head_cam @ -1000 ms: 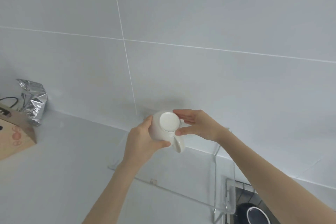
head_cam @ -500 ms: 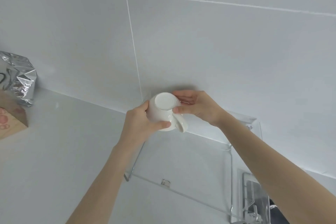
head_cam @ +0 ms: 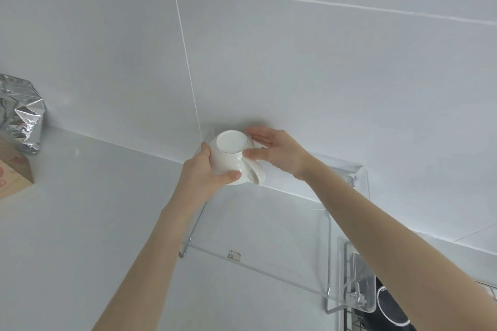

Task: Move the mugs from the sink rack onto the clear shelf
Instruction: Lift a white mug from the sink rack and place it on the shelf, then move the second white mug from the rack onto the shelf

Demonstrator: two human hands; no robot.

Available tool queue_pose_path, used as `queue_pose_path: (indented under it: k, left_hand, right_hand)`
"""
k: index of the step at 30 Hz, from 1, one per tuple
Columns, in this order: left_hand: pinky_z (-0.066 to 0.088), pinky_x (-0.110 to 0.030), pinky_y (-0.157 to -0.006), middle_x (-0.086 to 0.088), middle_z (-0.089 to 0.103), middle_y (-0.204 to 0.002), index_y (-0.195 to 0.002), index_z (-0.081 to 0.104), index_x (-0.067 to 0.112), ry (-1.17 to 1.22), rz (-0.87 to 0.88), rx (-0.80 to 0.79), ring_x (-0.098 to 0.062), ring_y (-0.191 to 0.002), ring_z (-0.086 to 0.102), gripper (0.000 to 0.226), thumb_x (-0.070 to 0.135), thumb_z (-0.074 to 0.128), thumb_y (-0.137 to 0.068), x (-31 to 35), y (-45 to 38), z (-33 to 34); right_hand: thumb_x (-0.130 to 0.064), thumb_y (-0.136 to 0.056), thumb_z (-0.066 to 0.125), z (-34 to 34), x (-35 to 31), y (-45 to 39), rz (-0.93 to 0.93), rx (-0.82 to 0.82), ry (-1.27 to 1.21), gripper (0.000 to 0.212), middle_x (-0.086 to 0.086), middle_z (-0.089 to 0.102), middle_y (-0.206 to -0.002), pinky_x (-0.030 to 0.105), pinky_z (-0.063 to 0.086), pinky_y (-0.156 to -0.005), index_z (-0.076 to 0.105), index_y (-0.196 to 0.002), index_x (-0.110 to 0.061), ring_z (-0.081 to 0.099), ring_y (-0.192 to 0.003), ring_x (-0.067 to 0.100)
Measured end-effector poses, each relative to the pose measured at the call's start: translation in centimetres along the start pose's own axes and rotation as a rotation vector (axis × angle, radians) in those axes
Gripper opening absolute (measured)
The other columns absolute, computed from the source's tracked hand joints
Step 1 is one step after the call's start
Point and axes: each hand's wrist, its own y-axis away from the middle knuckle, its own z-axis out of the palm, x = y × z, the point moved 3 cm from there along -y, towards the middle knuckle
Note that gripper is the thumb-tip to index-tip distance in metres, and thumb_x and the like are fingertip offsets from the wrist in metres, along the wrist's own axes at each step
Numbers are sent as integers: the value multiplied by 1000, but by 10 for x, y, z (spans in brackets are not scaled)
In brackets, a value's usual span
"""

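Grip: one white mug (head_cam: 231,156), held upside down, flat base facing the camera, handle pointing to about 5 o'clock. Left hand (head_cam: 203,173) wrapped on the mug's body from 8 o'clock, thumb across the lower wall near the handle root, fingers hidden behind. Right hand (head_cam: 277,152) closed on it from 3 o'clock, thumb pressed at the top of the handle, fingers reaching round the far side toward 1 o'clock. Both hands clamped on the same mug; two bare forearms entering from the bottom edge.

Position of mug: at the far left corner of the clear shelf (head_cam: 269,234), close to the wall. Whether the rim touches the shelf surface cannot be told; lower edge hidden by the left hand.

Shelf: one, transparent, with a small label on its front edge. No other mug visible on it.

At 4 o'clock from the shelf, lower right corner of view: sink rack (head_cam: 352,301), metal frame partly seen through the clear panel. One dark round item with a white ring (head_cam: 390,312) inside it, mostly cut off by the right forearm; identity not clear.

At 9 o'clock, left edge of view: one crumpled silver foil bag (head_cam: 21,113) against the wall, one brown paper bag (head_cam: 13,174) with red print just below it, touching or nearly so.

Background: white counter (head_cam: 94,209), large-tile wall (head_cam: 295,62), one vertical grout line, one horizontal.
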Motion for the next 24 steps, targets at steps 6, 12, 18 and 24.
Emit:
queue_pose_path:
  k: [6,12,18,24]
  left_hand:
    - [31,-34,-104,-12,30,-150,-141,17,6,-205,137,156,-26,-135,32,89,25,71,-73,48,27,3]
    - [17,-14,-106,-5,36,-148,-137,32,10,-46,432,47,-15,-137,32,61,16,60,-83,126,108,50]
    - [30,-16,-104,1,51,-136,-130,47,15,124,504,-261,-5,-119,46,50,16,61,-82,157,202,147]
    - [33,-22,-99,-3,47,-141,-134,41,18,77,254,-658,-17,-125,46,63,23,67,-77,125,249,271]
  right_hand:
    - [-10,-85,59,-35,-31,64,-112,169,-27,41,-4,54,-132,18,38,-103,52,-124,-16,47,-123,4]
    - [-7,-85,58,-91,-13,197,-110,347,-9,28,-7,66,-114,10,45,-93,64,-109,-21,60,-107,2]
    - [-6,-84,59,-133,49,342,104,547,73,24,-7,69,-106,12,48,-89,67,-100,-21,64,-100,7]
    - [-11,-78,66,-148,147,439,428,548,204,31,-4,71,-99,39,48,-97,62,-88,-41,66,-94,12]
